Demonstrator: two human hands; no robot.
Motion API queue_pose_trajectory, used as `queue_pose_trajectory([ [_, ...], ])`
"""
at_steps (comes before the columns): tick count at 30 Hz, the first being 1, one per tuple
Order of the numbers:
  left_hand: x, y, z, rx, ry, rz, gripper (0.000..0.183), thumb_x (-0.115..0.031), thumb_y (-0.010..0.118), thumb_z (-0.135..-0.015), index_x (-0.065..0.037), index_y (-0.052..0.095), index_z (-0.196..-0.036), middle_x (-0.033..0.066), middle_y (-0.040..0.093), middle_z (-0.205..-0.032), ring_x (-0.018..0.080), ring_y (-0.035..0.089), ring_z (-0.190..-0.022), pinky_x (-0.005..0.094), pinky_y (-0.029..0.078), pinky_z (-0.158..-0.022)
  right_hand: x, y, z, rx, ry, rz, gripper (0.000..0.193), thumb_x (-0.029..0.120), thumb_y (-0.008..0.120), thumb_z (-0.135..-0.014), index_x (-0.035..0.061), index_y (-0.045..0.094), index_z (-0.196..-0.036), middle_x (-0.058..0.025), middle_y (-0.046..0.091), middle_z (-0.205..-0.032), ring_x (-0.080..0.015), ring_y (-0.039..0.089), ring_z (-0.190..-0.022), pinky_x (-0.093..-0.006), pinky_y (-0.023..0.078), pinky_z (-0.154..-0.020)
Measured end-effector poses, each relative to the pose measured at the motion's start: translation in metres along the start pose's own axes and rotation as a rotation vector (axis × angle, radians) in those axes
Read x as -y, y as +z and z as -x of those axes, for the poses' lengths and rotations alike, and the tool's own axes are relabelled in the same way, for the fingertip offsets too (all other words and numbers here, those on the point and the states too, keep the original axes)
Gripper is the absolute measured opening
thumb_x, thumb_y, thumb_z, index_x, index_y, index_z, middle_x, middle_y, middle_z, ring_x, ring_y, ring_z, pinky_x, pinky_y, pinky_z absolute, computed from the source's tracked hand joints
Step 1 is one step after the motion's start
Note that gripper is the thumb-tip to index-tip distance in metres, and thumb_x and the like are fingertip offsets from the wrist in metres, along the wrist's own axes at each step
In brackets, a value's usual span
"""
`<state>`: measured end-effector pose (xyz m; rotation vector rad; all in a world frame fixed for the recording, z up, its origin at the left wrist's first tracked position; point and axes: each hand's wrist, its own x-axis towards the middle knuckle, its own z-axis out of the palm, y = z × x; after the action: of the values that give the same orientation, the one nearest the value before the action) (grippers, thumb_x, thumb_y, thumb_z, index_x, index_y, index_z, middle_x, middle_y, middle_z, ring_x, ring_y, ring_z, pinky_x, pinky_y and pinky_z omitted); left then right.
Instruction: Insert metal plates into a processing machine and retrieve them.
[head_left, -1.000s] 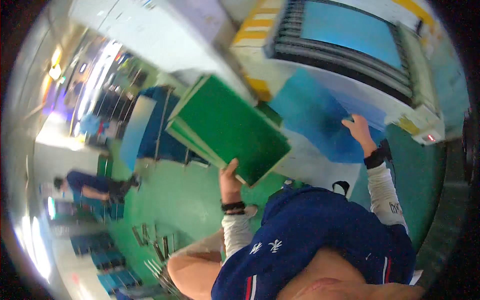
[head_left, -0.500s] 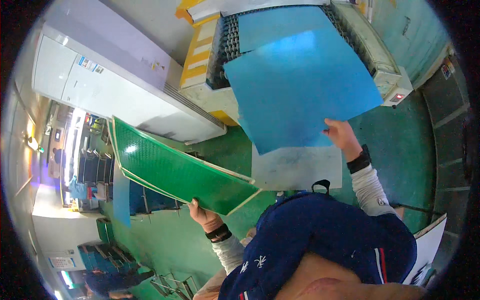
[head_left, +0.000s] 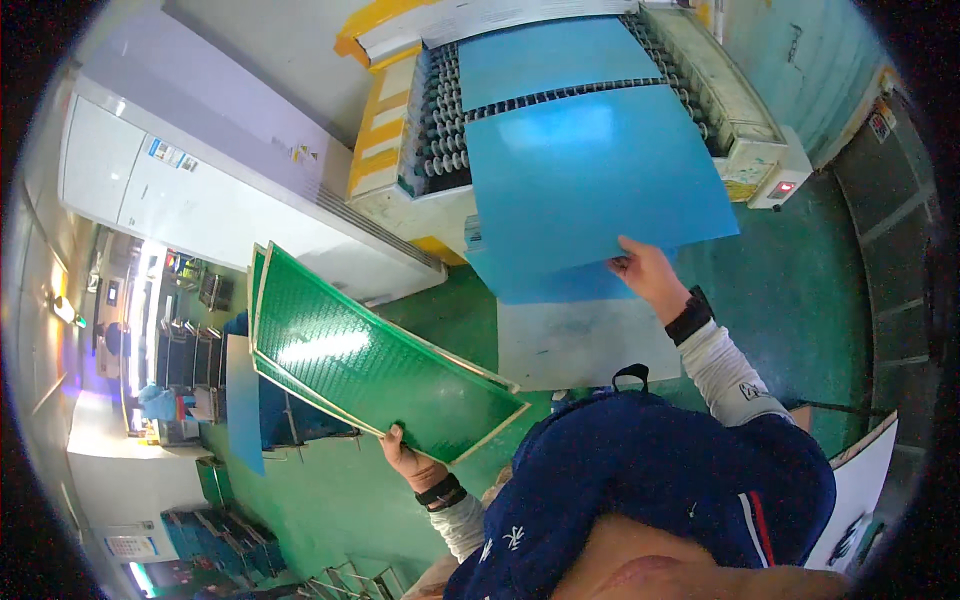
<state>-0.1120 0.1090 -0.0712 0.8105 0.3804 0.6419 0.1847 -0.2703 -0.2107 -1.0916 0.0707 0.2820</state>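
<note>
My left hand (head_left: 412,464) grips the lower edge of thin green panels (head_left: 380,365) with pale borders. At least two are held together, tilted out to the left. At the right, my right hand (head_left: 652,280) pinches the near edge of a smooth blue sheet (head_left: 595,175). That sheet's far edge lies at the rollers (head_left: 447,150) of a conveyor machine, while its near part reaches out toward me. Another blue sheet (head_left: 555,62) lies flat on the rollers farther in, with a narrow gap between the two. More blue surface (head_left: 560,285) shows beneath the near sheet.
A pale board (head_left: 585,345) lies below the blue sheets, in front of my body. A tall white cabinet (head_left: 220,215) stands left of the conveyor. The conveyor's right side carries a control box (head_left: 780,185) with a red display. Racks (head_left: 220,540) stand at the far left.
The near blue sheet has turned square to the conveyor, and a gap now parts it from the far sheet. My right hand moved slightly left with it. The green panels have tipped more upright.
</note>
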Motion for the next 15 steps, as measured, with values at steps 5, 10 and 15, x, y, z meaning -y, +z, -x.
queue_pose_trajectory([
  [5,0.002,0.012,0.002,0.027,-0.044,0.045,0.055,-0.011,0.064,-0.073,0.001,0.048,-0.125,0.0161,0.06,-0.111,0.0311,0.061,-0.097,0.0443,0.054,-0.083,0.009,0.016,-0.017,-0.058,0.182,-0.507,0.016,0.009,0.062,-0.089,-0.0047,0.057,-0.097,-0.0132,0.057,-0.087,-0.0282,0.062,-0.076,-0.0464,0.056,-0.079],
  [10,0.015,0.001,0.004,-0.032,-0.047,0.0,0.054,-0.012,0.065,-0.073,0.002,0.049,-0.123,0.0148,0.06,-0.108,0.0297,0.062,-0.093,0.0422,0.054,-0.08,0.021,0.029,-0.033,-0.109,0.288,-0.48,0.015,0.008,0.059,-0.09,0.0041,0.056,-0.103,-0.0094,0.063,-0.097,-0.0241,0.064,-0.081,-0.0387,0.056,-0.075],
  [15,0.021,-0.005,0.007,-0.041,-0.15,-0.079,0.053,-0.015,0.065,-0.074,0.001,0.049,-0.122,0.013,0.061,-0.107,0.0266,0.062,-0.09,0.0385,0.054,-0.075,0.03,0.034,-0.046,-0.139,0.28,-0.464,0.015,0.008,0.061,-0.088,0.0002,0.054,-0.098,-0.0132,0.061,-0.091,-0.0279,0.063,-0.073,-0.0421,0.057,-0.07],
])
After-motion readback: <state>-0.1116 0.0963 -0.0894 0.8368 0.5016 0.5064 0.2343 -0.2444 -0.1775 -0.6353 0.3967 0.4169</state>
